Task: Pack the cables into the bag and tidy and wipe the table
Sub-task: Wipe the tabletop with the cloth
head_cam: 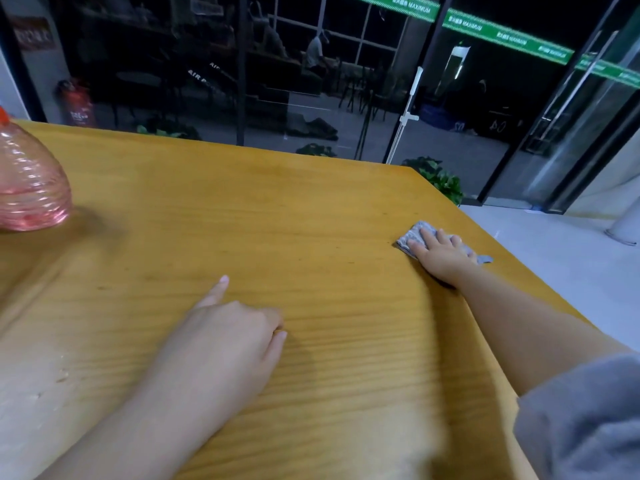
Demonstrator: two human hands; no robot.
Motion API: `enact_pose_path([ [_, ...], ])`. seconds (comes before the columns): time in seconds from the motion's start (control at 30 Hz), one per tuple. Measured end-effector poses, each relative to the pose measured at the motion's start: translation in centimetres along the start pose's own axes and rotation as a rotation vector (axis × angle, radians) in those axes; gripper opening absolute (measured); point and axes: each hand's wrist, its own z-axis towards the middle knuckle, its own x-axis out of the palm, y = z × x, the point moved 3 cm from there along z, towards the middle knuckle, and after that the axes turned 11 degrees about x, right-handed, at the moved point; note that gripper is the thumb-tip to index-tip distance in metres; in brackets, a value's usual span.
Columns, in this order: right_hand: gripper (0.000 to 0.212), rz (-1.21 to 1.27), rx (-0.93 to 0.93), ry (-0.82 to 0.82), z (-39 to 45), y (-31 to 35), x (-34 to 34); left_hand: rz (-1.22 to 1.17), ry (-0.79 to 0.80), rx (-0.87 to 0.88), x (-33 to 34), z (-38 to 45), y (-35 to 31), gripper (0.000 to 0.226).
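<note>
My right hand (441, 255) lies flat on a small grey cloth (414, 233) and presses it onto the wooden table (277, 220), close to the table's right edge. Its fingers are straight and spread over the cloth. My left hand (228, 334) rests on the table in the middle of the view, with the index finger stretched forward and the other fingers curled under; it holds nothing. No cables and no bag are in view.
A pink, ribbed plastic bottle (29, 188) with a red cap stands at the table's left edge. Beyond the table's far edge are dark glass walls and green plants (440, 178). To the right the table ends above a pale floor.
</note>
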Motion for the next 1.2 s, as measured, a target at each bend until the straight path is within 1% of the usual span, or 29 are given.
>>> enact_pose_path([
  [0.07,0.062,-0.001,-0.017,-0.003,0.0,1.8,0.0,0.047,0.01,0.047,-0.1,0.2,-0.4,0.06],
  [0.13,0.063,0.004,-0.048,-0.007,-0.2,3.6,0.1,0.048,-0.003,0.062,-0.2,0.3,-0.9,0.049],
  [0.2,0.064,-0.001,-0.09,-0.013,-0.6,5.4,0.2,0.018,-0.008,0.007,-0.2,0.2,-0.9,0.039],
  [0.23,0.064,-0.002,-0.113,-0.012,-1.0,6.4,0.3,0.013,-0.036,-0.007,0.2,0.3,-0.7,0.035],
  [0.27,0.064,-0.001,-0.137,-0.011,-1.4,7.2,0.4,-0.04,-0.083,-0.017,0.3,0.3,-0.5,0.032],
  [0.3,0.064,0.002,-0.163,-0.008,-1.8,8.0,0.5,-0.056,-0.11,-0.038,0.2,0.1,-0.4,0.031],
  [0.33,0.064,0.005,-0.193,-0.003,-2.3,8.8,0.6,-0.079,-0.06,-0.065,0.2,-0.1,-0.3,0.034],
  [0.37,0.064,0.008,-0.223,0.006,-2.9,9.4,0.7,-0.078,-0.044,-0.072,0.3,-0.3,-0.3,0.04],
  [0.43,0.064,0.009,-0.283,0.022,-4.2,10.2,1.0,-0.086,-0.106,-0.047,0.5,-0.4,-0.3,0.052],
  [0.47,0.064,0.007,-0.313,0.027,-4.8,10.4,1.1,-0.095,-0.099,-0.05,0.6,-0.5,0.0,0.052],
  [0.53,0.063,0.005,-0.376,0.032,-6.0,10.4,1.1,-0.142,-0.069,-0.086,0.5,-0.6,0.9,0.042],
  [0.63,0.061,0.008,-0.469,0.038,-7.8,9.3,1.2,-0.211,-0.074,-0.107,0.8,-0.7,1.8,0.035],
  [0.7,0.058,0.022,-0.532,0.045,-9.1,8.0,1.4,-0.202,-0.104,-0.107,0.3,-0.8,1.4,0.034],
  [0.87,0.056,0.049,-0.617,0.096,-11.3,4.2,1.5,-0.161,-0.049,-0.119,0.2,-0.9,0.9,0.035],
  [0.93,0.056,0.053,-0.627,0.11,-11.7,2.7,1.4,-0.172,-0.052,-0.124,0.3,-1.0,1.0,0.034],
  [1.07,0.053,0.084,-0.618,0.11,-12.0,-0.5,1.0,-0.272,-0.075,-0.172,0.3,-1.3,1.1,0.031],
  [1.2,0.054,0.098,-0.513,0.101,-10.6,-3.8,0.4,-0.326,-0.094,-0.198,0.3,-1.6,1.3,0.028],
])
